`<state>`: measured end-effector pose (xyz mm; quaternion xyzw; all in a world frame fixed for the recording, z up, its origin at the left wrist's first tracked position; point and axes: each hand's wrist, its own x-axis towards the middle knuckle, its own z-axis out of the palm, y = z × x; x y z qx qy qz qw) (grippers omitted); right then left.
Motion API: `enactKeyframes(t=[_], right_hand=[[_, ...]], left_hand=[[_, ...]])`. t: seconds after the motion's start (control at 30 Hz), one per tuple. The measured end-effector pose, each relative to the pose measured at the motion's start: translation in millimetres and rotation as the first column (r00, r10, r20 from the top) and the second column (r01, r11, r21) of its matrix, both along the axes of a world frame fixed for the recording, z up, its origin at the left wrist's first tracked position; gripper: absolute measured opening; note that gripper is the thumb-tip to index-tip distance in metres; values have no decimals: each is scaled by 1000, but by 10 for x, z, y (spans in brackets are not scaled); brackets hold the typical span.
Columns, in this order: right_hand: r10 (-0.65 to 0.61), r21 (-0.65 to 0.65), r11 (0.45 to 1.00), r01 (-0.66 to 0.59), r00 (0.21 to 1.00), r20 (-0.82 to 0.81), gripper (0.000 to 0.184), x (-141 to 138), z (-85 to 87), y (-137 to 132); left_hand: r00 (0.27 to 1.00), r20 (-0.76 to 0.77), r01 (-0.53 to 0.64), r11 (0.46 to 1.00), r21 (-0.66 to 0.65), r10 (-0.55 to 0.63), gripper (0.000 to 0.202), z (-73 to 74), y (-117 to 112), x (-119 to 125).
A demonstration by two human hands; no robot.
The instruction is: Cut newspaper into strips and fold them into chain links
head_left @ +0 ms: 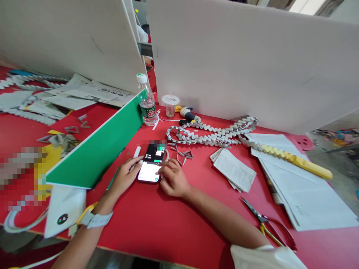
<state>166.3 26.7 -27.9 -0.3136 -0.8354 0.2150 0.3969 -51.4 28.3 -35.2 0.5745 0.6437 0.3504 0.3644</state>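
Note:
A smartphone (150, 170) with its lit screen facing up is at the middle of the red table. My left hand (128, 172) grips it along its left edge, thumb against the side. Over the lower right of the screen, my right hand (174, 178) has a finger stretched onto the glass and the others loosely bent, holding nothing. Just beyond that hand lie several small folded paper pieces (181, 158). Behind them, a long zigzag chain of folded paper (207, 138) is looped on the table.
Pliers (262, 218), newspaper slips (235, 170) and large white sheets (305, 198) lie to the right. A water bottle (148, 106), plastic cup (170, 106) and knitted toy (189, 114) stand behind. A green board (98, 144) separates the left side. White partitions (238, 63) rise behind.

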Motion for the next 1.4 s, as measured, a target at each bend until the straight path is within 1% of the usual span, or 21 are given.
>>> enactKeyframes(t=[0.1,0.2,0.37,0.47,0.57,0.63,0.73,0.8,0.9,0.97,1.07,1.13,1.23,1.3,1.33,1.4], right_hand=[[-57,6,998,57,998,-17,23,5,2,2],[-64,15,998,64,998,-30,24,9,13,4],[-46,-22,999,47,996,70,27,3,29,13],[-18,-10,1000,19,992,123,27,-3,27,23],[18,-12,1000,-17,992,121,30,-2,28,24],[70,-3,998,-70,992,106,31,0,32,17],[141,37,989,-145,984,108,28,-1,38,6],[125,53,990,-130,988,92,26,-4,40,2],[46,35,998,-48,997,55,28,-9,40,4],[6,12,1000,-6,997,73,29,-14,39,7],[-15,1,1000,15,992,129,28,-21,42,10],[4,8,1000,-5,991,134,28,-17,48,9],[114,23,993,-118,985,129,31,-1,60,8],[177,36,982,-184,974,140,31,6,66,7],[186,38,980,-193,972,141,30,6,67,6],[160,32,986,-165,979,124,29,2,69,4]], left_hand=[[1000,20,12,1000,1,-12,53,5,-10,-1],[999,27,19,1000,7,-19,55,-4,-11,-6],[999,-26,48,999,3,-48,57,-27,-12,-28],[996,-71,55,998,-4,-55,58,-14,-22,-31],[994,-92,65,998,-3,-65,59,13,-31,-23],[992,-100,78,997,4,-77,60,28,-34,-17],[992,-97,84,996,5,-83,59,37,-37,-11],[991,-95,94,996,-1,-94,61,38,-40,-12],[988,-89,128,992,-13,-129,68,36,-44,-18],[987,-77,138,990,-19,-139,70,35,-44,-24],[993,-50,108,994,-22,-109,65,33,-40,-31],[995,-52,89,996,-21,-90,63,26,-35,-34],[995,-59,75,997,-13,-75,64,-1,-27,-43],[998,-30,54,998,-12,-54,63,-26,-20,-52],[999,-10,44,999,-14,-44,63,-39,-15,-56],[999,23,29,999,-22,-28,62,-59,-6,-60]])
